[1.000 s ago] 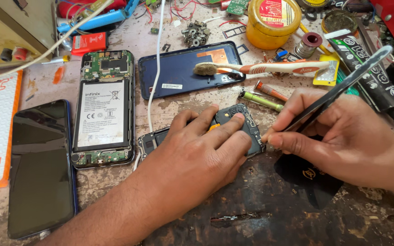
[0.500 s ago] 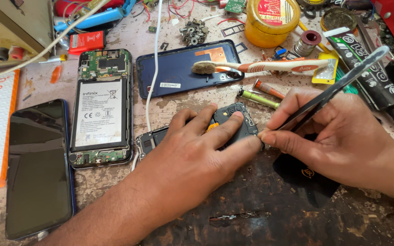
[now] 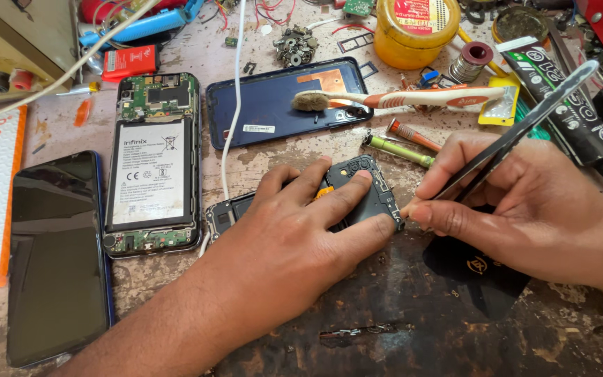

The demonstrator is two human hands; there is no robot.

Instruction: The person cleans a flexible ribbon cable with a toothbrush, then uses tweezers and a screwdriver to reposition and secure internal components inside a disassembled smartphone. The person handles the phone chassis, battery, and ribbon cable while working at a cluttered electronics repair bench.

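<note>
Near the middle of the worktop, the left hand (image 3: 301,237) presses flat on the black phone frame (image 3: 364,192), while the right hand (image 3: 525,216), just right, pinches tweezers (image 3: 518,136) whose tip meets the frame's right edge.

Phone frame (image 3: 368,192) mostly under left hand (image 3: 294,244)

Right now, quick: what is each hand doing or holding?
Left hand: open, pressed flat on the dark phone frame, holding it down.
Right hand: closed, pinching black tweezers, tip at the frame's edge.
</note>
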